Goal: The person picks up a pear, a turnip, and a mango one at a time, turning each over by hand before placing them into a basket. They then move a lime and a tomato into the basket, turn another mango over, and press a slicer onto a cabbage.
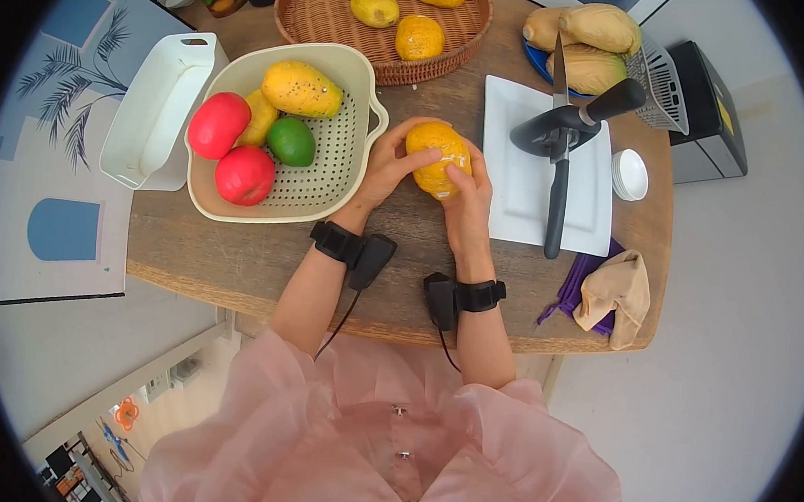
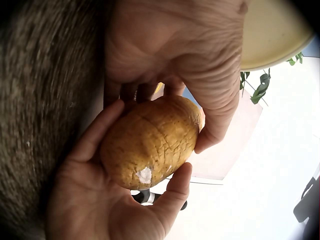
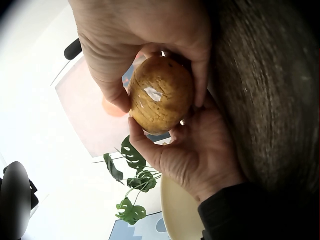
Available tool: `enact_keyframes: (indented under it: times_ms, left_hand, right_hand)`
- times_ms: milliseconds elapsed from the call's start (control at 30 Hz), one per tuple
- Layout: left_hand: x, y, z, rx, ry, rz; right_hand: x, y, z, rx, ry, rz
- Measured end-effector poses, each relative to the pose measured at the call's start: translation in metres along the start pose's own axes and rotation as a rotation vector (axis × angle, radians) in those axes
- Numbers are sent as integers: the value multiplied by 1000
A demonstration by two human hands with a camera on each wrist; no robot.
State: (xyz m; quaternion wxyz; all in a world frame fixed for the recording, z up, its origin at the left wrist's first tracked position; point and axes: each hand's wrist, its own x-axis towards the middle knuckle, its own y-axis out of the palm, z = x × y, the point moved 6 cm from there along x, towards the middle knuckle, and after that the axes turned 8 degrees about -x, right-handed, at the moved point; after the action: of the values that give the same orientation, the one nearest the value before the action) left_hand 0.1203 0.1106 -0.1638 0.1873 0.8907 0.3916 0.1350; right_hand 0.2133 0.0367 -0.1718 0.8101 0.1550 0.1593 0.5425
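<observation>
Both hands grip one yellow, wrinkled fruit (image 1: 437, 160) between the cream basket and the white plate. The left hand (image 1: 390, 167) curls round its left side, thumb across the front; the right hand (image 1: 469, 200) holds its right side. In the left wrist view the fruit (image 2: 152, 142) shows a whitish patch, with the left hand (image 2: 175, 55) above and the right hand (image 2: 112, 200) below. The right wrist view has the fruit (image 3: 161, 95) between the right hand (image 3: 145, 35) and the left hand (image 3: 192, 150). Some fingers are hidden behind it.
A cream basket (image 1: 290, 211) holds red, yellow and green fruit beside a white bin (image 1: 154, 115). Behind is a wicker tray (image 1: 323, 29) with fruit. On the white plate (image 1: 513, 211) stands a black holder (image 1: 537, 136) with knives. A small bowl (image 1: 633, 175) and cloth (image 1: 616, 294) lie right.
</observation>
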Motion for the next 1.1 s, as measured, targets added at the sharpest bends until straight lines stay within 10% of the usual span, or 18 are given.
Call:
enact_keyframes:
  times_ms: [1100]
  left_hand:
    - [-1, 9, 0, -96, 4, 88]
  right_hand:
    - [-1, 1, 0, -24, 35, 25]
